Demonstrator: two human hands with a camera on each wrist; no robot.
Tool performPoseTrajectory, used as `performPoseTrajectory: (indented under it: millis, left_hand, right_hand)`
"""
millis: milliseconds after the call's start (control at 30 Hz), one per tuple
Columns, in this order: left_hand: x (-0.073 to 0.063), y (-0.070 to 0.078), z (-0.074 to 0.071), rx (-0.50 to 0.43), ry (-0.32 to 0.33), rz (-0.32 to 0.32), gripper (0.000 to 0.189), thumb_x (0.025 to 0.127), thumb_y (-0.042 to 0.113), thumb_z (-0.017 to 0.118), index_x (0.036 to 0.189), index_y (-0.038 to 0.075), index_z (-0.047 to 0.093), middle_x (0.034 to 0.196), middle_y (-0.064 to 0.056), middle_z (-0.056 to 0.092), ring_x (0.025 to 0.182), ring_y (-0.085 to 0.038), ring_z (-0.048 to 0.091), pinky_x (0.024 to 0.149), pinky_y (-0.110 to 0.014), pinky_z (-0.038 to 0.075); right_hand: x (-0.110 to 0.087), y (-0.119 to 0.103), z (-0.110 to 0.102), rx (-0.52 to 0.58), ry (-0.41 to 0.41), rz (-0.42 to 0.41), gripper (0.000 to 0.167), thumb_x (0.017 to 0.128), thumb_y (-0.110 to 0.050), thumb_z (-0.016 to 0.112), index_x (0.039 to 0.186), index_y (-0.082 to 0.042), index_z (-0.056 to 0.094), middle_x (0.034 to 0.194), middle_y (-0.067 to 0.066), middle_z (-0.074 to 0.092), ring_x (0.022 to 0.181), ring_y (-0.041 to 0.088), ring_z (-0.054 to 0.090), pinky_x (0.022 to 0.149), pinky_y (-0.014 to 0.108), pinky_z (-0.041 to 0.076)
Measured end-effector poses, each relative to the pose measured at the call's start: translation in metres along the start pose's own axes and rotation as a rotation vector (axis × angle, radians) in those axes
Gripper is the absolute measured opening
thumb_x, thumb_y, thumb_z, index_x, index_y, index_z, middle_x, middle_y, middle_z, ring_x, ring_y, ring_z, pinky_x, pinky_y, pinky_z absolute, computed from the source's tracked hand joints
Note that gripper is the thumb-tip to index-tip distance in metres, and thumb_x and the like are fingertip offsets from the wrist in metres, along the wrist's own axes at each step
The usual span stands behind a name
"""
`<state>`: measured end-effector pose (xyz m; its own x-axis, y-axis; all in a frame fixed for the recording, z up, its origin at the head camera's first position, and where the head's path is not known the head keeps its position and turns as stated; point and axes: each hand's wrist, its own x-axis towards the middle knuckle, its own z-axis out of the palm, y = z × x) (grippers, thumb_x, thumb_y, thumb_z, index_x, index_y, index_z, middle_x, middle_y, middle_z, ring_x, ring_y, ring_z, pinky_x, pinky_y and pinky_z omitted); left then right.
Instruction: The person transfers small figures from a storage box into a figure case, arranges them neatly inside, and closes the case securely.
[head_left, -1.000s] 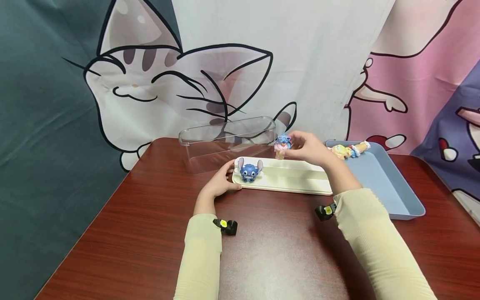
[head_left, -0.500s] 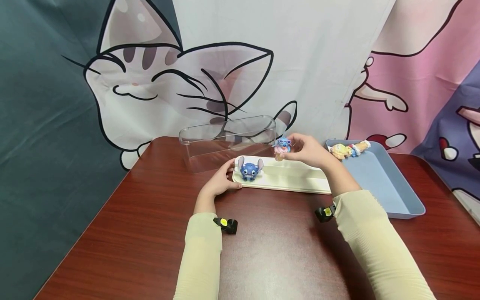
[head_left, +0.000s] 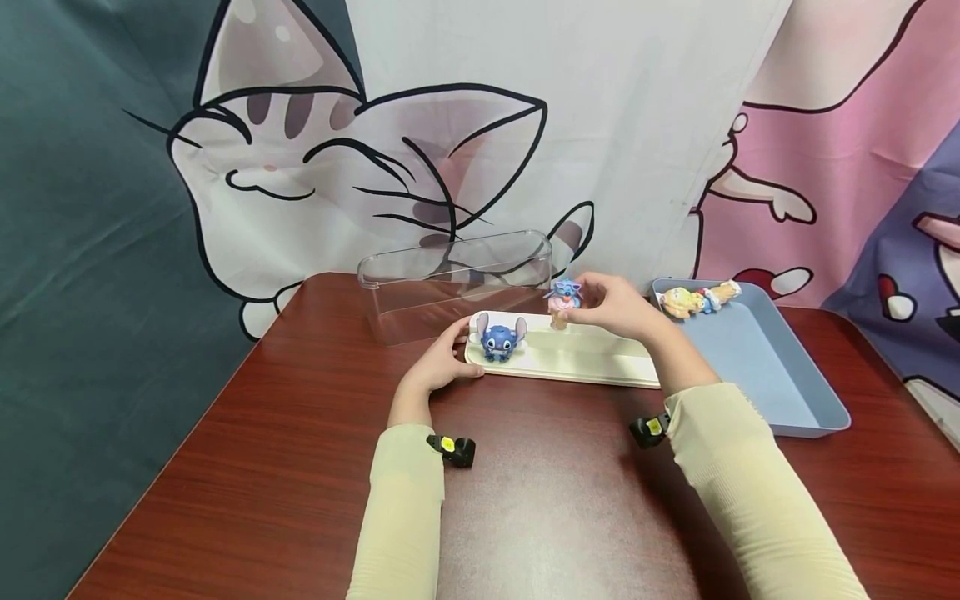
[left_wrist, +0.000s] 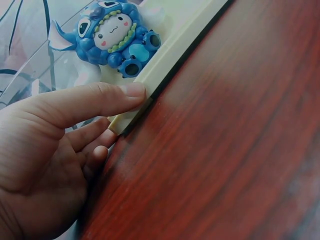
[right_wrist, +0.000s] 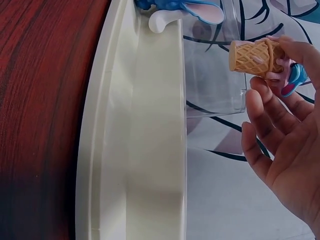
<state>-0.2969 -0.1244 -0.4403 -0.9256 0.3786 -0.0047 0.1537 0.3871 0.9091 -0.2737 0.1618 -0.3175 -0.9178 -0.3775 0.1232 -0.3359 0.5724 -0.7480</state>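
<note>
My left hand (head_left: pixel 437 367) grips the left end of a cream two-step display base (head_left: pixel 577 362); in the left wrist view its thumb lies along the front edge. On that end sits a blue big-eared figurine (left_wrist: pixel 95 45) with a white face in its open mouth. My right hand (head_left: pixel 618 310) pinches a second figurine (head_left: pixel 564 293), blue on top with pink below, ending in a waffle ice-cream cone (right_wrist: pixel 256 56). It is held upright above the base's back step, right of the seated figurine. The base's right end is partly hidden behind the right forearm.
A clear plastic cover (head_left: pixel 457 292) stands behind the base on the left. To the right lies a grey-blue tray (head_left: pixel 813 383), with a yellow figurine (head_left: pixel 678 303) and a cone-based one (head_left: pixel 716 298) at its back left. A cartoon-printed cloth (head_left: pixel 637 125) hangs behind the wooden table (head_left: pixel 300 467).
My right hand has lowered the cone figurine slightly toward the base. The left hand has kept its grip on the base's end.
</note>
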Motion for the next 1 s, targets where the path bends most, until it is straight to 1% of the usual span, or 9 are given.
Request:
performPoseTrajectory:
  millis: [67,200,367,467,600,700,867,1000]
  left_hand:
    - [0.0,-0.001,0.0,-0.002,0.001,0.004,0.096,0.068,0.003,0.08,0.146,0.012,0.024,0.138,-0.011,0.037,0.123,-0.025,0.038,0.102,-0.04,0.032]
    - [0.001,-0.001,0.001,-0.006,0.001,0.003,0.097,0.068,0.004,0.08,0.146,0.012,0.024,0.138,-0.012,0.037,0.123,-0.025,0.038,0.102,-0.04,0.032]
    - [0.001,0.0,0.001,-0.004,0.006,-0.001,0.097,0.068,0.002,0.08,0.146,0.012,0.023,0.138,-0.011,0.038,0.123,-0.024,0.038,0.102,-0.039,0.032]
    - [0.001,0.0,0.0,-0.007,0.006,-0.001,0.097,0.067,0.002,0.08,0.146,0.012,0.024,0.138,-0.011,0.038,0.123,-0.024,0.038,0.102,-0.039,0.032]
    - [0.001,-0.001,0.0,-0.01,0.005,0.0,0.097,0.067,0.002,0.08,0.146,0.012,0.024,0.138,-0.011,0.038,0.123,-0.024,0.038,0.102,-0.039,0.032]
    - [0.001,-0.001,0.0,-0.008,0.001,-0.002,0.096,0.068,0.002,0.08,0.146,0.012,0.024,0.139,-0.012,0.037,0.124,-0.025,0.037,0.102,-0.04,0.032]
    - [0.001,0.0,0.0,-0.027,-0.012,-0.002,0.099,0.068,0.0,0.08,0.147,0.011,0.021,0.141,-0.015,0.034,0.126,-0.029,0.035,0.104,-0.043,0.029]
    - [0.0,0.0,-0.001,-0.023,-0.013,-0.001,0.1,0.068,0.001,0.08,0.147,0.01,0.021,0.141,-0.016,0.033,0.126,-0.03,0.035,0.104,-0.044,0.029]
  right_hand:
    - [0.0,0.001,0.0,-0.006,-0.002,0.003,0.027,0.08,-0.012,0.071,0.098,0.002,0.057,0.076,0.006,0.057,0.069,0.015,0.051,0.059,0.025,0.042]
    - [0.007,0.022,0.003,-0.008,0.004,0.011,0.027,0.079,-0.019,0.073,0.095,-0.002,0.058,0.076,0.005,0.057,0.07,0.017,0.051,0.06,0.027,0.043]
    - [0.007,0.023,0.005,-0.008,0.018,-0.003,0.027,0.078,-0.02,0.074,0.092,-0.002,0.059,0.08,0.007,0.058,0.072,0.017,0.052,0.063,0.025,0.044]
    - [0.007,0.025,0.006,-0.021,0.033,-0.029,0.028,0.078,-0.018,0.074,0.092,0.0,0.059,0.086,0.009,0.058,0.078,0.018,0.052,0.069,0.027,0.043]
    - [0.007,0.028,0.009,-0.106,0.069,-0.068,0.027,0.076,-0.021,0.076,0.089,-0.003,0.061,0.095,0.007,0.055,0.094,0.024,0.043,0.081,0.035,0.035]
    - [0.007,0.03,0.01,-0.159,0.087,-0.073,0.027,0.074,-0.023,0.078,0.089,-0.007,0.062,0.099,0.005,0.053,0.101,0.026,0.036,0.084,0.04,0.03]
    - [0.007,0.033,0.012,-0.16,0.091,-0.067,0.031,0.073,-0.025,0.078,0.092,-0.007,0.063,0.102,0.005,0.053,0.105,0.028,0.036,0.086,0.043,0.031]
    - [0.007,0.034,0.013,-0.162,0.088,-0.061,0.032,0.073,-0.027,0.078,0.093,-0.007,0.063,0.104,0.005,0.054,0.107,0.029,0.036,0.089,0.044,0.028]
